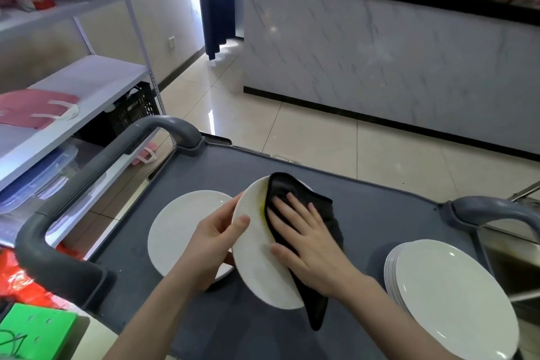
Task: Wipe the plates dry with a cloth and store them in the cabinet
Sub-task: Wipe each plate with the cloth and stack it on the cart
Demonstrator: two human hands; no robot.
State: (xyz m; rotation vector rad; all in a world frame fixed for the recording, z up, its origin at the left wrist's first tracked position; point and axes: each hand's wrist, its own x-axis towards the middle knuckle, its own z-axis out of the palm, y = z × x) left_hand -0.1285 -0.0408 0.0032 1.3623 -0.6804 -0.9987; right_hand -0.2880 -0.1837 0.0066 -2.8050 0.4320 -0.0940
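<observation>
My left hand (214, 238) grips the left rim of a white plate (257, 260), thumb on its face, and holds it tilted above the grey cart top (374, 213). My right hand (306, 242) presses a black cloth (292, 196) flat against the plate's face with straight, spread fingers. The cloth hangs off the plate's lower edge. A single white plate (178, 228) lies on the cart to the left, partly behind my left hand. A stack of several white plates (450, 298) sits at the cart's right front.
The cart has grey handles at left (87, 181) and right (496, 210). A white metal shelf rack (87, 88) with boxes stands to the left. A marble-fronted counter (394, 58) lies across the tiled floor ahead. A green object (38, 333) is at bottom left.
</observation>
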